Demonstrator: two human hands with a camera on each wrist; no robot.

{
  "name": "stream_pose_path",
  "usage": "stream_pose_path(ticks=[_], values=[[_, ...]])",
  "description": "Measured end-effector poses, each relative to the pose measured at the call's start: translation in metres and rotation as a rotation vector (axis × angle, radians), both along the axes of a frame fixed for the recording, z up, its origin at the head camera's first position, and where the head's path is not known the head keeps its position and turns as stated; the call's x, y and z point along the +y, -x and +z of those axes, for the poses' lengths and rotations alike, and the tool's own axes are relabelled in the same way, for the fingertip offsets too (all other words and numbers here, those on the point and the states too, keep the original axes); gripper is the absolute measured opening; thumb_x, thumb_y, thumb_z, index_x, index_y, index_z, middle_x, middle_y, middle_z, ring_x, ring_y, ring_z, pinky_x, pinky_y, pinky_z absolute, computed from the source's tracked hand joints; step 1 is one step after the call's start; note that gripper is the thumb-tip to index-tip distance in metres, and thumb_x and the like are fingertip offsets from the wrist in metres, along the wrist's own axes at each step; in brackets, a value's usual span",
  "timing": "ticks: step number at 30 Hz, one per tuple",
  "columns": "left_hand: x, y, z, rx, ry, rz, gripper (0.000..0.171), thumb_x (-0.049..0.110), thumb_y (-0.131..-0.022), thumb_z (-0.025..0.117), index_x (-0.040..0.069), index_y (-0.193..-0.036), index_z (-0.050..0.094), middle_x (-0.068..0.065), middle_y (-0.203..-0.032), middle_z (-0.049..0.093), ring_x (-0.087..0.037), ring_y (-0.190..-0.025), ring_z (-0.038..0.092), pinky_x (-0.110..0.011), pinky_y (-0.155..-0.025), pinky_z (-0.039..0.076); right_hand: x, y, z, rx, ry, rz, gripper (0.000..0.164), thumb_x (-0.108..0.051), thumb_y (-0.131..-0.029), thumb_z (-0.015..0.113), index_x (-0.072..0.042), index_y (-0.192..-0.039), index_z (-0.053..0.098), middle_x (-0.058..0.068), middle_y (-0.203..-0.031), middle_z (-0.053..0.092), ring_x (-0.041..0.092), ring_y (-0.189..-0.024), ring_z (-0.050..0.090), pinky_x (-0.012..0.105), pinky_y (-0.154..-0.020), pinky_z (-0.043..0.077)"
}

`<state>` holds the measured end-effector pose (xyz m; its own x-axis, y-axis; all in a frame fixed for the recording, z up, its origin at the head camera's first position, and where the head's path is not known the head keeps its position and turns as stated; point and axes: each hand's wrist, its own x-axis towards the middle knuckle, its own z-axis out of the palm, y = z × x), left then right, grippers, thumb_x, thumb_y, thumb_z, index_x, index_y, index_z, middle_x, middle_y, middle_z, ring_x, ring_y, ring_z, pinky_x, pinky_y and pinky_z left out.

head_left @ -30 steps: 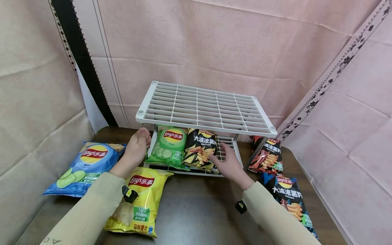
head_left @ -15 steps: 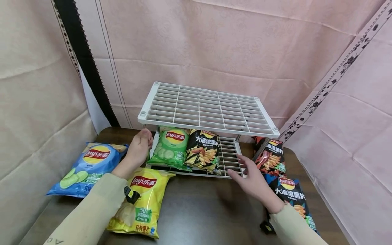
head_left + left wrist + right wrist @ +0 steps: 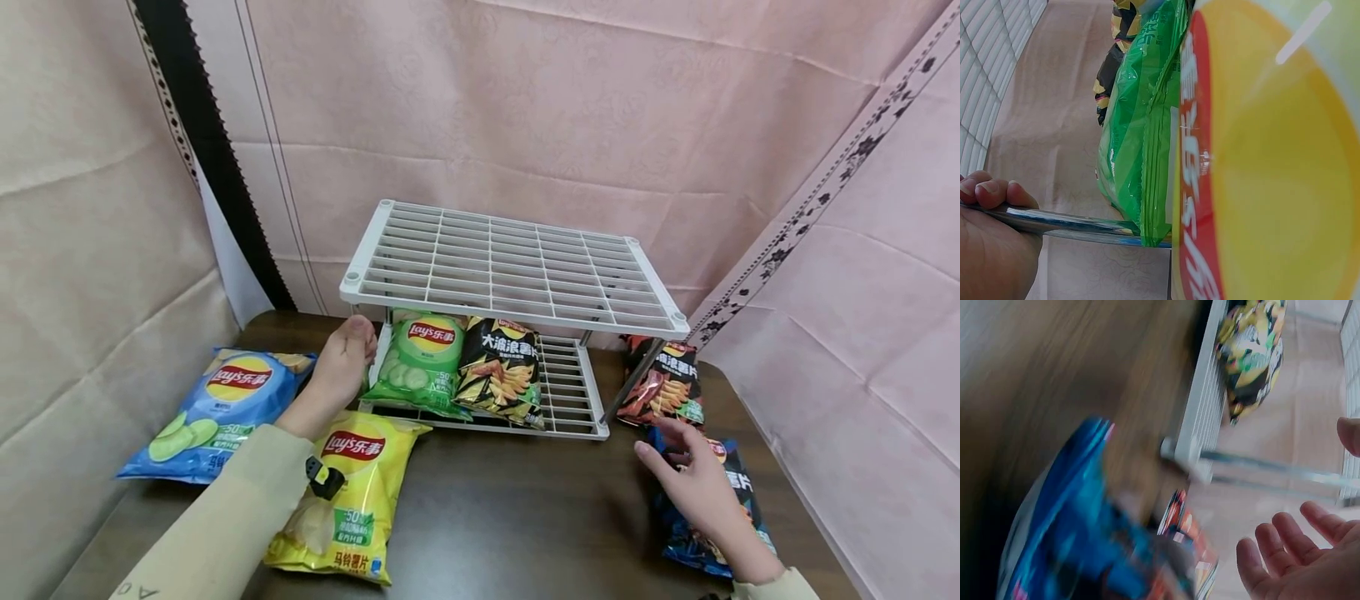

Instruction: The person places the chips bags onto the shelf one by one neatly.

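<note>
My left hand (image 3: 341, 367) grips a metal post (image 3: 1091, 230) at the left front of the white two-tier rack (image 3: 510, 312); the left wrist view shows the fingers curled round it. My right hand (image 3: 701, 492) hovers over a dark blue chip bag (image 3: 741, 485) on the right, fingers apart and holding nothing. That hand covers part of the bag. On the rack's lower shelf (image 3: 573, 433) a green chip bag (image 3: 422, 358) and a black chip bag (image 3: 498, 375) lean side by side, with bare slats to their right.
A yellow chip bag (image 3: 352, 500) lies in front of the rack's left end, beneath my left forearm. Further left is a light blue chip bag (image 3: 225, 408). A red chip bag (image 3: 663, 387) sits behind the right front post (image 3: 630, 383). Pink cloth (image 3: 525, 108) hangs behind.
My right hand has left the black chip bag and swung right and toward me, over the dark blue chip bag. The left hand keeps its grip on the post.
</note>
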<state>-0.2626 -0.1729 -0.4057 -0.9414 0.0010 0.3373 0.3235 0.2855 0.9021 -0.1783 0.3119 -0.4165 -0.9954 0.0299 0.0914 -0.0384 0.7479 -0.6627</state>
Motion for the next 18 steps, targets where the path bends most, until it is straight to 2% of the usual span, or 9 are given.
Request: stream_pose_path(ticks=[3,5,8,10,12,15,18], values=[[0.000,0.000,0.000,-0.002,-0.002,-0.004,0.053,0.046,-0.104,0.017,0.002,-0.083,0.038,-0.012,-0.072,0.035,-0.025,-0.065,0.037,-0.031,-0.065,0.032,0.016,-0.003,0.000,-0.037,-0.053,-0.061,0.080,-0.060,-0.090,0.055,-0.003,-0.143,0.037,0.024,-0.139,0.042,0.041,-0.124,0.041,0.060,-0.093,0.038],[0.002,-0.007,0.009,-0.016,-0.002,-0.013,0.054,0.044,-0.105,0.016,0.000,-0.084,0.038,-0.011,-0.073,0.036,-0.024,-0.065,0.037,-0.031,-0.066,0.032,0.028,-0.004,-0.002,-0.059,-0.085,-0.102,0.083,-0.060,-0.090,0.055,0.001,-0.143,0.035,0.028,-0.138,0.040,0.043,-0.123,0.041,0.062,-0.092,0.037],[0.003,-0.008,0.010,-0.031,0.008,-0.013,0.053,0.043,-0.105,0.016,0.000,-0.085,0.039,-0.011,-0.073,0.037,-0.024,-0.066,0.038,-0.031,-0.066,0.032,0.044,-0.006,-0.006,-0.064,-0.126,-0.158,0.083,-0.057,-0.092,0.056,0.008,-0.140,0.035,0.035,-0.136,0.039,0.049,-0.121,0.039,0.065,-0.091,0.035],[0.002,-0.008,0.010,-0.039,0.012,-0.013,0.054,0.044,-0.105,0.015,-0.001,-0.085,0.039,-0.011,-0.073,0.037,-0.025,-0.066,0.038,-0.032,-0.066,0.032,0.053,-0.008,-0.008,-0.063,-0.153,-0.196,0.081,-0.053,-0.093,0.057,0.010,-0.139,0.036,0.037,-0.135,0.038,0.052,-0.120,0.038,0.067,-0.091,0.033],[0.000,-0.002,0.001,-0.035,0.012,-0.006,0.054,0.047,-0.104,0.016,0.002,-0.085,0.039,-0.012,-0.074,0.037,-0.026,-0.066,0.038,-0.033,-0.066,0.032,0.060,-0.009,-0.010,-0.083,-0.174,-0.242,0.084,-0.054,-0.092,0.057,0.012,-0.139,0.034,0.039,-0.135,0.035,0.055,-0.122,0.033,0.068,-0.091,0.031],[-0.001,-0.001,0.000,-0.028,0.009,-0.001,0.054,0.048,-0.104,0.016,0.003,-0.084,0.039,-0.012,-0.074,0.037,-0.027,-0.066,0.038,-0.033,-0.065,0.032,0.069,-0.008,-0.012,-0.149,-0.199,-0.307,0.096,-0.061,-0.088,0.057,0.014,-0.141,0.028,0.040,-0.136,0.031,0.057,-0.123,0.028,0.069,-0.093,0.028],[-0.001,-0.001,0.000,-0.016,0.010,0.004,0.054,0.047,-0.104,0.016,0.002,-0.084,0.039,-0.012,-0.073,0.037,-0.026,-0.066,0.039,-0.032,-0.065,0.033,0.077,-0.005,-0.014,-0.242,-0.211,-0.330,0.112,-0.070,-0.084,0.056,0.017,-0.143,0.016,0.043,-0.137,0.025,0.059,-0.123,0.024,0.070,-0.095,0.027]])
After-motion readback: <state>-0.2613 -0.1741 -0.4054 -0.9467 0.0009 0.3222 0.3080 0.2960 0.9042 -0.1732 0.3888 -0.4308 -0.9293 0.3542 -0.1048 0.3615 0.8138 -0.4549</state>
